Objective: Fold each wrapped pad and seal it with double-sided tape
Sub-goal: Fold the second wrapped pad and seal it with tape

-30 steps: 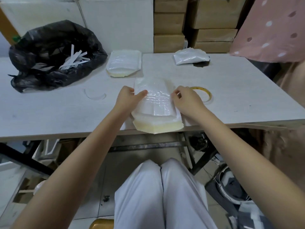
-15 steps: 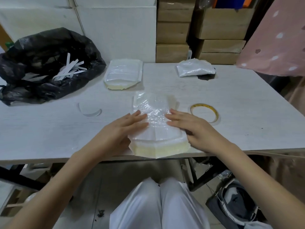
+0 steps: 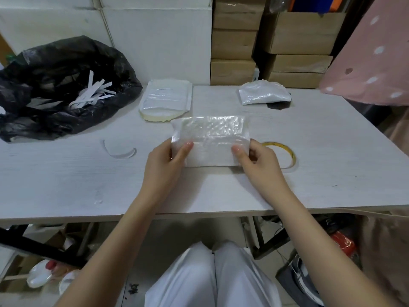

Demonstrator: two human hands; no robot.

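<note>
A white plastic-wrapped pad (image 3: 210,140) lies folded over in the middle of the table (image 3: 66,185). My left hand (image 3: 166,165) grips its left end, thumb on top. My right hand (image 3: 256,160) grips its right end the same way. A thin roll of yellow double-sided tape (image 3: 285,156) lies flat just right of my right hand, partly hidden by it. An unfolded wrapped pad (image 3: 166,100) rests at the back centre-left. A folded shiny packet (image 3: 263,91) sits at the back right.
A black rubbish bag (image 3: 55,85) holding white paper strips fills the table's back left. A curled strip of liner (image 3: 119,151) lies left of my hands. Cardboard boxes (image 3: 232,47) stand stacked behind the table. Pink dotted fabric (image 3: 371,58) hangs at the right.
The pad lay flat at the table's near edge under my pressing palms. Its near half has been folded up and over, and both hands now grip the folded pad's ends further in.
</note>
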